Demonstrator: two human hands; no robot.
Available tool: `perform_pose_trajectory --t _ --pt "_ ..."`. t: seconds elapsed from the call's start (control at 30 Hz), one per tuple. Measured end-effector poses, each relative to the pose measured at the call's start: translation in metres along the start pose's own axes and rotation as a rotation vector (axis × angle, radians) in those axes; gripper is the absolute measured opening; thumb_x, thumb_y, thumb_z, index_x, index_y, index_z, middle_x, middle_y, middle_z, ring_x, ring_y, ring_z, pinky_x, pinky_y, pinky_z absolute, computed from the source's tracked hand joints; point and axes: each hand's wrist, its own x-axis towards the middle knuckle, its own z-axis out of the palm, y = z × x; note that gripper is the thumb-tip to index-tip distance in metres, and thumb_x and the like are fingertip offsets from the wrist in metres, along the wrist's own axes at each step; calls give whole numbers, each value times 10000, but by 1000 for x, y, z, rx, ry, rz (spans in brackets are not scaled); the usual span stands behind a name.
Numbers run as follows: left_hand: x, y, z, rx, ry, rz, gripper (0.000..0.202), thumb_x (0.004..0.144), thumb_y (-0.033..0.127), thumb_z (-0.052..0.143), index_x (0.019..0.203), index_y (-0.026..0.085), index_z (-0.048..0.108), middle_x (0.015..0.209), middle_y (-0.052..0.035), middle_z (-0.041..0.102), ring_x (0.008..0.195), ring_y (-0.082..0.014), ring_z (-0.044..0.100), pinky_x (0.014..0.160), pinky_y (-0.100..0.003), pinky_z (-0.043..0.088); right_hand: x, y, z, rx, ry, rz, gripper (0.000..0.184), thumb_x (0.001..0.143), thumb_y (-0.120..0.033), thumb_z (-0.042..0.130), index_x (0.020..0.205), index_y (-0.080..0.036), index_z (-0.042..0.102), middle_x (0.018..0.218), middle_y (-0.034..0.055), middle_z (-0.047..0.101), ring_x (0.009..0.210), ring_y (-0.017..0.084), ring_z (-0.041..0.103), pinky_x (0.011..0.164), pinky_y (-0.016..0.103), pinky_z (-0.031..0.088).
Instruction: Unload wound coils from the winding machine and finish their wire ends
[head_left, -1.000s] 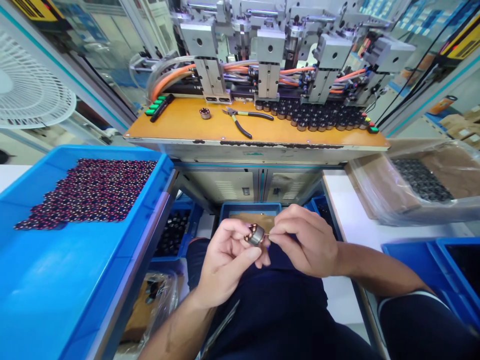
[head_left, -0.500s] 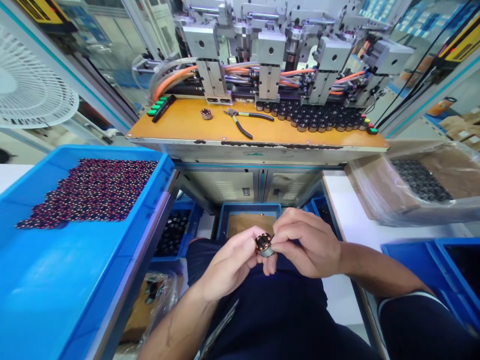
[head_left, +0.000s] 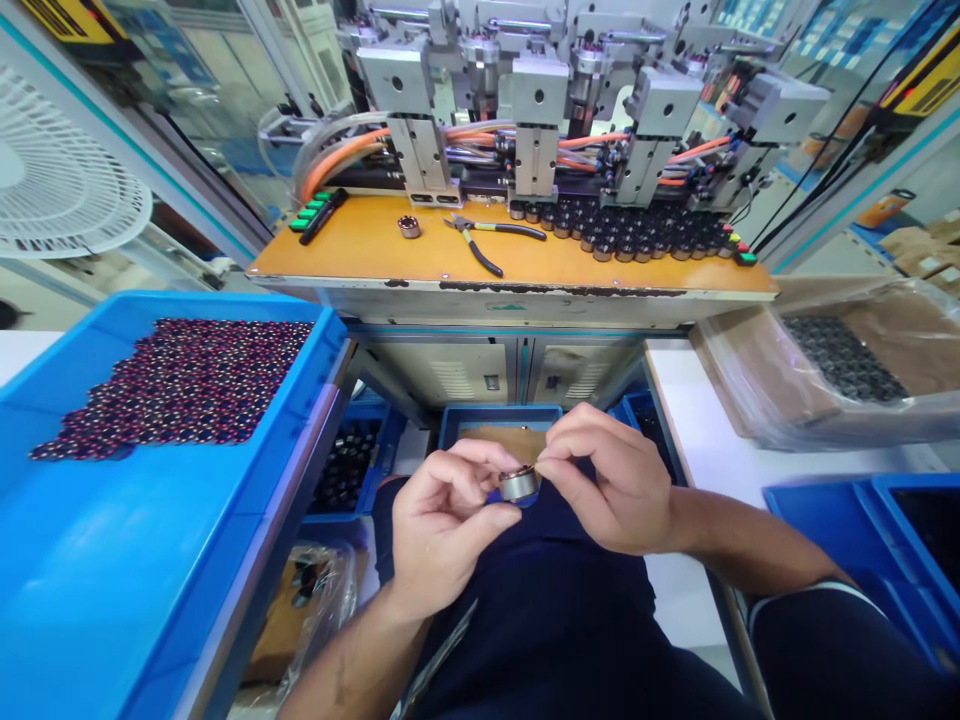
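Observation:
A small motor stator (head_left: 517, 485), with a grey metal ring and copper windings at its top, is gripped between the thumb and fingers of my left hand (head_left: 442, 525). Its grey side faces me, and a bit of blue shows just beneath it. My right hand (head_left: 611, 485) is closed in a pinch of thumb and forefinger at the stator's upper right edge. What sits in that pinch is too small to make out. Both hands are above my lap.
An orange bench (head_left: 360, 250) ahead carries cutting pliers (head_left: 480, 238), a lone stator (head_left: 409, 227) and rows of dark stators (head_left: 622, 235) below a machine. A blue bin (head_left: 75, 560) with stacked stators stands left; a plastic-lined carton (head_left: 795, 410) stands right.
The stator has been tilted so its grey side now faces me instead of its wound top. My left fingers have shifted their hold on it; my right hand stays pinched beside it.

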Motion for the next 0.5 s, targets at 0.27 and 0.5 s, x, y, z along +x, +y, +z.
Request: perform_pose_trajectory --t 0.27,0.5 --pt "3 -15 -9 91 68 114 358 758 45 787 1044 250 723 1042 -21 739 999 -184 748 930 -349 618 0 -12 5 380 -66 517 153 885 -182 634 738 -165 599 698 -11 571 623 85 509 576 219 442" --pt "2 -17 -15 14 6 48 296 786 65 774 996 273 758 1138 -12 759 1050 -210 746 931 -337 620 2 -8 3 719 -233 942 269 806 -364 744 731 -152 595 621 -42 538 537 60 470 498 192 384"
